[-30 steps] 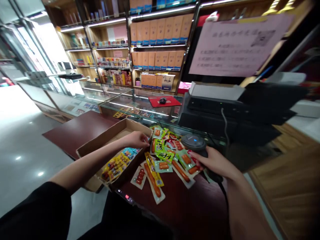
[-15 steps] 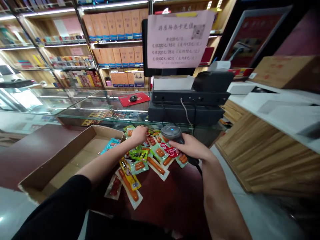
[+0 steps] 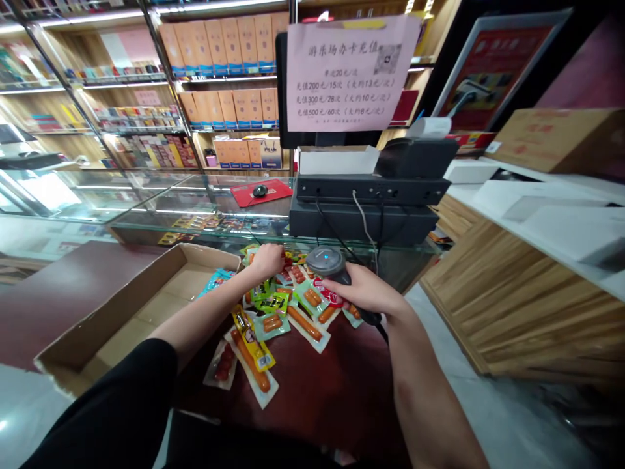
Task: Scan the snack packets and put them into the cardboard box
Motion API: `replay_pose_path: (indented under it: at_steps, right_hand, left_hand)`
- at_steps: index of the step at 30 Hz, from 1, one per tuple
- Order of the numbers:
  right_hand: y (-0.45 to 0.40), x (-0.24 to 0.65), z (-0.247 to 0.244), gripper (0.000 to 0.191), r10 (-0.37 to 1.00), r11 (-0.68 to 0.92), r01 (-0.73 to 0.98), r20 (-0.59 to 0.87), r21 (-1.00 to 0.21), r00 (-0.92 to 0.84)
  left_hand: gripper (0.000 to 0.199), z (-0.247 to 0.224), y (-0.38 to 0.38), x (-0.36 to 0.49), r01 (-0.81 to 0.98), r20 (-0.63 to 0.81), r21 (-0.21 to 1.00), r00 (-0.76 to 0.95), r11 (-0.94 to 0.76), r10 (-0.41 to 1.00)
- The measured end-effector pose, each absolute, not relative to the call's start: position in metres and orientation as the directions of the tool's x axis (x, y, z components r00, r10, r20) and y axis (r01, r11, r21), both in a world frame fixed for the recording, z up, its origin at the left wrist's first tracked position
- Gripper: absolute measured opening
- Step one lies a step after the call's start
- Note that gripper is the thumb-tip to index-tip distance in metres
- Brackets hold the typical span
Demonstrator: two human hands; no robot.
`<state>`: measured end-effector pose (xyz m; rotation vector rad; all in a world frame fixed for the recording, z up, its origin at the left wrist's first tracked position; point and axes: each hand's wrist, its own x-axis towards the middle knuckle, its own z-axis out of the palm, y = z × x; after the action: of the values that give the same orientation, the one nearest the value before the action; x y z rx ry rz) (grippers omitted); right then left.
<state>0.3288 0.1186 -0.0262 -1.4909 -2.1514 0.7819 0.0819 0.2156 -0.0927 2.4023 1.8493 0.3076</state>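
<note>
1. Snack packets (image 3: pixel 272 324), mid-frame: probably light, soft, slippery; best pinched by sealed edges.
2. Scanner (image 3: pixel 326 260), near centre: likely stiff; right hand (image 3: pixel 371 290) wraps its handle.
3. Left hand (image 3: pixel 268 260) curls over packets; cannot tell whether it grips one.

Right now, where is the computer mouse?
In the head view, the computer mouse sits left of centre, on the red mat atop the glass counter.

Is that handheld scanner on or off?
On, it appears: a small blue light glows on top of the barcode scanner held in the right hand. Whether it is reading anything, I cannot tell.
</note>
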Motion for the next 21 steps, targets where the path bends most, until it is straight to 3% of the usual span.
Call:
replay_pose_path:
  at_steps: [4,6,9,14,21]
  right_hand:
    - [0.118,0.322,-0.031,0.040,0.918,0.263,0.682,-0.040,-0.682,-0.393]
    - [0.117,0.318,-0.034,0.040,0.905,0.252,0.662,-0.070,-0.706,-0.419]
    - [0.116,0.311,-0.035,0.036,0.901,0.275,0.658,-0.051,-0.701,-0.430]
    - [0.112,0.298,-0.032,0.033,0.882,0.367,0.671,0.011,-0.645,-0.472]
    - [0.104,0.279,-0.038,0.038,0.841,0.312,0.618,-0.094,-0.722,-0.534]
  left_hand:
    - [0.015,-0.088,0.209,0.060,0.861,0.175,0.478,0.100,-0.173,0.979]
    - [0.018,-0.087,0.203,0.048,0.731,0.099,0.677,0.028,-0.088,0.995]
    - [0.030,-0.084,0.187,0.031,0.400,-0.086,0.913,-0.014,0.085,0.996]
    - [0.044,-0.075,0.147,0.007,0.018,-0.249,0.969,0.046,0.248,0.967]
    - [0.041,-0.058,0.123,-0.028,-0.065,-0.225,0.969,0.180,0.240,0.958]
